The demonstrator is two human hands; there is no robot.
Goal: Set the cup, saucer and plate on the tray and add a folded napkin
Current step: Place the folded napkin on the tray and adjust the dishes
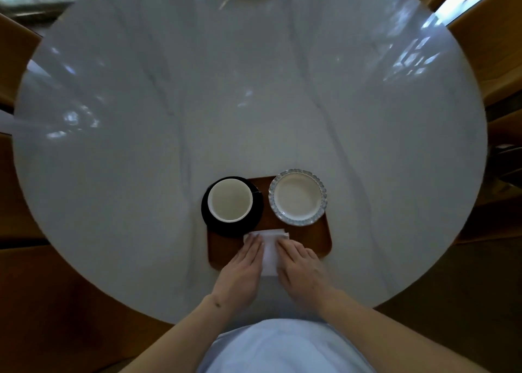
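**Pressing the napkin flat**

My left hand (245, 262) and right hand (300, 265) rest flat-fingered, gripping nothing, on the white folded paper napkin (269, 250) at the brown wooden tray (319, 242)'s near edge. I should press evenly and square it fully onto the tray.

You wear a pale blue top (285, 347), smooth and plain across your front. Both forearms are bare, no sleeves in view. Your left hand (240, 271) and right hand (302, 271) carry no rings, watch or gloves.
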